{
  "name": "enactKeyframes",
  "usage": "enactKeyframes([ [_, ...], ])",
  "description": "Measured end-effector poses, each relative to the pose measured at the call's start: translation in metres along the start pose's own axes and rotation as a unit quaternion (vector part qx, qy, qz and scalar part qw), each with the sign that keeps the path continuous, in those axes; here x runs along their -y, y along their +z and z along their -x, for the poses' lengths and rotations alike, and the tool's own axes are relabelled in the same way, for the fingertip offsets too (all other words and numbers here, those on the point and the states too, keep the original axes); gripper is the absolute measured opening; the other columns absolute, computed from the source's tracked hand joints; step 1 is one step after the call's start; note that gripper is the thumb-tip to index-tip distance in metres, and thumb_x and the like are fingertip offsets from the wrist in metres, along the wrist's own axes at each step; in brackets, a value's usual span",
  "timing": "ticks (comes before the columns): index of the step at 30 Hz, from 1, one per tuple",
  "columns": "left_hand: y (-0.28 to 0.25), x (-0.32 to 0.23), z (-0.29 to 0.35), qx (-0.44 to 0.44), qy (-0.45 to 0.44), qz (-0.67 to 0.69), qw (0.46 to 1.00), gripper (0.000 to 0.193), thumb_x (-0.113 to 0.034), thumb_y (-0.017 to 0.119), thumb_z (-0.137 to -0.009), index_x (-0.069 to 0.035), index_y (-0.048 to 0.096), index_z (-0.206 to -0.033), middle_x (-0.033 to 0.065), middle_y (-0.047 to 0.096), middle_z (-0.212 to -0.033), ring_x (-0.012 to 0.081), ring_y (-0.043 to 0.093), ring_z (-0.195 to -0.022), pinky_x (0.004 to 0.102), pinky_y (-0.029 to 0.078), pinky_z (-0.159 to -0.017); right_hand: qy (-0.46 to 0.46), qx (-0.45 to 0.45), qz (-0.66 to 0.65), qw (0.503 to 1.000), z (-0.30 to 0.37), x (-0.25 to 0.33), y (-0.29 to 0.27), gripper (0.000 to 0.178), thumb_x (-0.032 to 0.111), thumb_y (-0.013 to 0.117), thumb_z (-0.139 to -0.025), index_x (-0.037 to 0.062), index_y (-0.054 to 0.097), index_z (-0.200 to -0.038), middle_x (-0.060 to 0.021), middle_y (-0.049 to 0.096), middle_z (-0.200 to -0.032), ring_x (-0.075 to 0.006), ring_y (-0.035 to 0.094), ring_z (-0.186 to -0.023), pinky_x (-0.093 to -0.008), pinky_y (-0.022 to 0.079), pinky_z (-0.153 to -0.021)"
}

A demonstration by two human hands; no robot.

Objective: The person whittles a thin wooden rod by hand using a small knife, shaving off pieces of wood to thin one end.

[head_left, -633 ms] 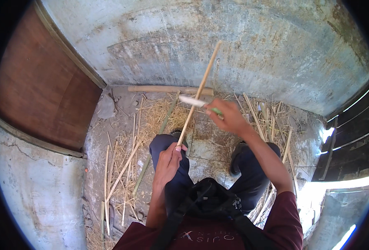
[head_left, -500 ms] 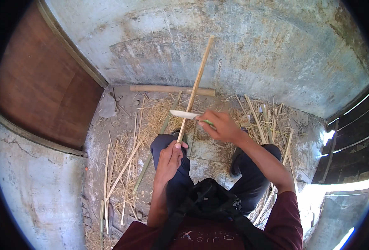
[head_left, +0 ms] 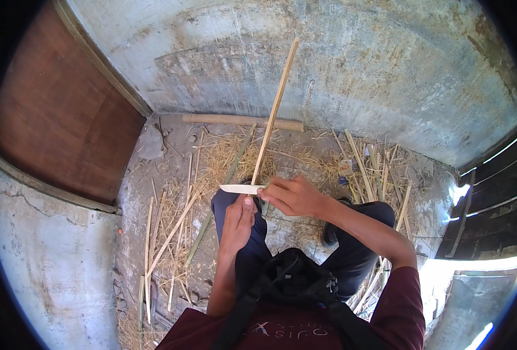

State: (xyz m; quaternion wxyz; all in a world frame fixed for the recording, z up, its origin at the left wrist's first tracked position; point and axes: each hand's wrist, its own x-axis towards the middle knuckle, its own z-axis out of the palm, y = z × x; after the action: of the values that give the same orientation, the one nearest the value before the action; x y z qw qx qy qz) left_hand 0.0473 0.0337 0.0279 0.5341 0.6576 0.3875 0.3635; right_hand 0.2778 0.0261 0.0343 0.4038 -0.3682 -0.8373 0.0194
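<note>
Strip, pale, long: one, slants upward ahead of the knees, its near end gripped by the left hand. Knife: one, clasped in the right hand, blade crosses the strip near the left hand. Shavings: heaped beyond.

Daylight comes in at right, gaps round the dark boards blown to white, wall fairly evenly lit, door dimmer, knife reasonably crisp, fine straw detail a bit mushy, fisheye bending straight edges near a black, blue-fringed rim.
</note>
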Motion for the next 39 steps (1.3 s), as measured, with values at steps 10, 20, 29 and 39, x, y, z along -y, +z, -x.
enactKeyframes([
  [10, 0.007, 0.003, 0.0, -0.066, -0.012, -0.033, 0.997, 0.04, -0.03, 0.056, -0.118, 0.004, 0.071, -0.102, -0.0027, 0.052, -0.069, 0.0052, 0.045, -0.062, 0.0287, 0.037, -0.054, 0.003, 0.013, 0.015, 1.0, 0.001, 0.004, -0.002, 0.015, 0.019, 0.075, -0.102, 0.0092, 0.072, -0.113, -0.0054, 0.067, -0.088, -0.0237, 0.065, -0.059, -0.0379, 0.051, -0.048],
  [20, 0.015, -0.002, -0.001, -0.111, 0.026, -0.022, 0.993, 0.044, -0.034, 0.059, -0.118, -0.001, 0.069, -0.091, -0.0072, 0.05, -0.068, 0.001, 0.038, -0.06, 0.0251, 0.026, -0.052, -0.002, -0.001, 0.02, 1.0, 0.0, 0.007, -0.007, 0.016, 0.018, 0.076, -0.101, 0.01, 0.073, -0.114, -0.0046, 0.067, -0.089, -0.0228, 0.065, -0.058, -0.037, 0.05, -0.047],
  [29, 0.019, -0.009, -0.002, -0.126, -0.008, -0.017, 0.992, 0.041, -0.035, 0.062, -0.116, -0.002, 0.077, -0.097, -0.0087, 0.047, -0.066, 0.0011, 0.039, -0.061, 0.0248, 0.026, -0.055, -0.002, 0.01, 0.061, 0.998, 0.001, 0.004, -0.01, 0.023, 0.017, 0.079, -0.097, 0.0111, 0.072, -0.117, -0.0039, 0.067, -0.088, -0.022, 0.066, -0.059, -0.0363, 0.05, -0.048],
  [39, 0.023, -0.009, -0.004, -0.127, 0.004, -0.045, 0.991, 0.033, -0.027, 0.063, -0.115, 0.0, 0.079, -0.106, -0.0064, 0.05, -0.065, 0.0036, 0.038, -0.062, 0.0292, 0.026, -0.054, -0.001, 0.014, 0.061, 0.998, 0.004, 0.002, -0.013, 0.02, 0.018, 0.078, -0.097, 0.0113, 0.072, -0.115, -0.0037, 0.067, -0.089, -0.0212, 0.067, -0.061, -0.0363, 0.05, -0.048],
])
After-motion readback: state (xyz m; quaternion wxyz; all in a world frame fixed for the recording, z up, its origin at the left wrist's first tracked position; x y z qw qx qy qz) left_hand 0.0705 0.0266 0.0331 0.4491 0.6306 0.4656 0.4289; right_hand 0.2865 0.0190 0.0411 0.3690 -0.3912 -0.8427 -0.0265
